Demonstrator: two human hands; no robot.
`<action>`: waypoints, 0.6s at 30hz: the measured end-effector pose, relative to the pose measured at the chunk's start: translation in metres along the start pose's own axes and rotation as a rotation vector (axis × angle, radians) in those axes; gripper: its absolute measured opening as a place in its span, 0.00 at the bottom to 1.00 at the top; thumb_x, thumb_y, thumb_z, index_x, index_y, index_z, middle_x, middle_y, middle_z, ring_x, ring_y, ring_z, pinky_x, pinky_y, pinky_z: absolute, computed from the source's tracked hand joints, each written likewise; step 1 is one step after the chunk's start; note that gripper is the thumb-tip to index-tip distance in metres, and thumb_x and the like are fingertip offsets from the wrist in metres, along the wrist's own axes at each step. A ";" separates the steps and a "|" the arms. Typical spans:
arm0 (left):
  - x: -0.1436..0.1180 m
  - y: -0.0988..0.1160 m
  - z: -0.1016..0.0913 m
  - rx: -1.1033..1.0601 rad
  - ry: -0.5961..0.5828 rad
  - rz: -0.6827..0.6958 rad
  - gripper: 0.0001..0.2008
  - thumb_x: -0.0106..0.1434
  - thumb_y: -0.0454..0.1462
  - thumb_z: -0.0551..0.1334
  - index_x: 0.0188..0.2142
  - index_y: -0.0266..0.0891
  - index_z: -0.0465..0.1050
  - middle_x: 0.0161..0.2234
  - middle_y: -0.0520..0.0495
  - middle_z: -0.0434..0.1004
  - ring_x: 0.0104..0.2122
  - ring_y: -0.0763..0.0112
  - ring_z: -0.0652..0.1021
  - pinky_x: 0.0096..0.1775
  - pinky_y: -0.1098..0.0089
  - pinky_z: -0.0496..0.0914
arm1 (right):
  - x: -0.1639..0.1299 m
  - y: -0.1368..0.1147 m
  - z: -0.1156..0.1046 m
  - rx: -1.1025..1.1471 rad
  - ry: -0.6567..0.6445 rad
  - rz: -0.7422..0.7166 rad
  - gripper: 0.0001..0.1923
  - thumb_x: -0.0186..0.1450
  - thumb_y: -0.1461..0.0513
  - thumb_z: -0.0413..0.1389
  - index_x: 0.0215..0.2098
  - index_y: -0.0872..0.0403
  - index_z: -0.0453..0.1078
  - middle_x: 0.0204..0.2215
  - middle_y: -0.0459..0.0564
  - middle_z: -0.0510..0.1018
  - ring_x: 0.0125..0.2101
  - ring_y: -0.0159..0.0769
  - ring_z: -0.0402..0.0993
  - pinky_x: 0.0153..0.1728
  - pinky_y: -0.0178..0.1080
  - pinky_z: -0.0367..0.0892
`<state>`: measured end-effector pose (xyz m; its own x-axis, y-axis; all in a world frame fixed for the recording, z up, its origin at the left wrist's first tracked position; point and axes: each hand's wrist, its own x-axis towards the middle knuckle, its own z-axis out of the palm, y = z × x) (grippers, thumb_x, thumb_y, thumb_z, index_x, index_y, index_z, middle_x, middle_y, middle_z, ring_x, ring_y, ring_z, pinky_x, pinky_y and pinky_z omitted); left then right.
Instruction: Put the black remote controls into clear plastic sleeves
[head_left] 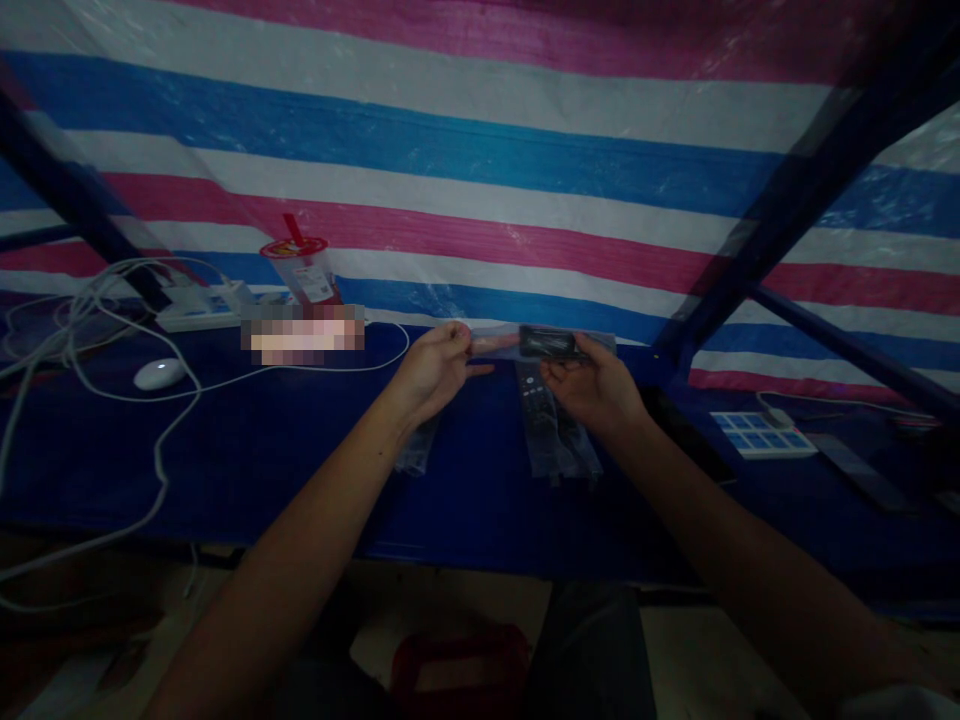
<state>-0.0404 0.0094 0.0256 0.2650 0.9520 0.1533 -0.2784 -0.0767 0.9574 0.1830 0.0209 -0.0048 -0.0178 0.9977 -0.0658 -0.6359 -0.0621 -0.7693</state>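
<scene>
A clear plastic bag (495, 345) with a small black object (546, 343) inside is stretched between my hands, above the blue table. My left hand (437, 372) pinches the bag's left end between thumb and finger, its other fingers partly extended. Around the right part, by the black object, my right hand (596, 385) is closed with the thumb on top. Under my right hand lies a black remote control (536, 400) in a clear bag, partly covered. Another clear bag (418, 447) lies below my left wrist, its contents too dark to make out.
White cables (161, 440) loop over the left side, near a white mouse (159, 374) and a power strip (202, 308). A cup with a red lid (304, 270) stands at the back. To the right are a dark flat panel (686, 430) and another power strip (763, 436).
</scene>
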 end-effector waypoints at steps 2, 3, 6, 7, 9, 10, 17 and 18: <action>-0.002 0.000 0.003 0.017 -0.060 -0.001 0.12 0.66 0.41 0.60 0.29 0.42 0.60 0.39 0.41 0.79 0.50 0.54 0.79 0.45 0.54 0.71 | 0.004 0.001 0.000 0.067 0.024 0.045 0.02 0.63 0.59 0.59 0.32 0.48 0.71 0.36 0.47 0.83 0.46 0.41 0.79 0.53 0.48 0.73; -0.003 0.000 0.004 0.024 -0.078 0.004 0.12 0.66 0.42 0.61 0.29 0.42 0.60 0.38 0.41 0.78 0.50 0.53 0.79 0.46 0.54 0.71 | 0.005 0.000 0.000 0.099 0.025 0.061 0.01 0.62 0.60 0.59 0.32 0.48 0.72 0.37 0.48 0.83 0.46 0.41 0.79 0.53 0.48 0.72; -0.004 0.002 0.003 0.042 -0.115 0.006 0.15 0.64 0.46 0.65 0.29 0.42 0.62 0.32 0.43 0.76 0.49 0.51 0.79 0.46 0.53 0.71 | 0.006 -0.002 0.002 0.135 0.009 0.083 0.02 0.60 0.63 0.57 0.32 0.50 0.71 0.38 0.50 0.83 0.45 0.41 0.79 0.53 0.49 0.72; -0.003 0.003 0.002 0.047 -0.108 0.002 0.16 0.63 0.48 0.65 0.29 0.42 0.64 0.31 0.44 0.75 0.47 0.51 0.80 0.46 0.53 0.72 | 0.007 -0.004 0.002 0.131 0.013 0.082 0.03 0.59 0.64 0.56 0.31 0.50 0.71 0.37 0.50 0.83 0.44 0.41 0.79 0.53 0.49 0.72; 0.000 0.006 -0.004 0.056 -0.026 0.005 0.18 0.63 0.52 0.64 0.29 0.42 0.65 0.27 0.46 0.74 0.42 0.53 0.81 0.45 0.53 0.73 | 0.010 -0.007 0.002 0.093 0.028 0.073 0.03 0.56 0.64 0.55 0.30 0.50 0.70 0.32 0.49 0.81 0.40 0.41 0.78 0.52 0.50 0.72; 0.002 0.007 -0.007 0.072 0.054 0.023 0.19 0.63 0.53 0.63 0.28 0.42 0.65 0.25 0.46 0.73 0.38 0.56 0.81 0.44 0.54 0.73 | 0.012 -0.008 0.002 0.061 0.021 0.071 0.03 0.55 0.64 0.55 0.29 0.50 0.69 0.30 0.49 0.80 0.38 0.42 0.78 0.51 0.51 0.72; 0.009 -0.010 -0.009 0.455 0.241 0.128 0.13 0.60 0.47 0.67 0.32 0.41 0.69 0.29 0.48 0.77 0.29 0.68 0.77 0.35 0.65 0.71 | 0.004 0.010 0.020 -0.203 -0.279 0.242 0.06 0.50 0.60 0.54 0.27 0.52 0.69 0.27 0.53 0.78 0.37 0.49 0.77 0.50 0.55 0.71; 0.009 -0.013 -0.006 0.477 0.179 0.103 0.14 0.59 0.46 0.69 0.36 0.42 0.70 0.32 0.48 0.78 0.30 0.67 0.78 0.35 0.65 0.70 | 0.001 0.016 0.026 -0.220 -0.311 0.244 0.06 0.50 0.60 0.53 0.27 0.51 0.68 0.27 0.53 0.78 0.38 0.49 0.77 0.50 0.55 0.70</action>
<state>-0.0401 0.0204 0.0126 0.0844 0.9649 0.2486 0.1678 -0.2597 0.9510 0.1526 0.0220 -0.0009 -0.3989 0.9122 -0.0935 -0.4059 -0.2671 -0.8740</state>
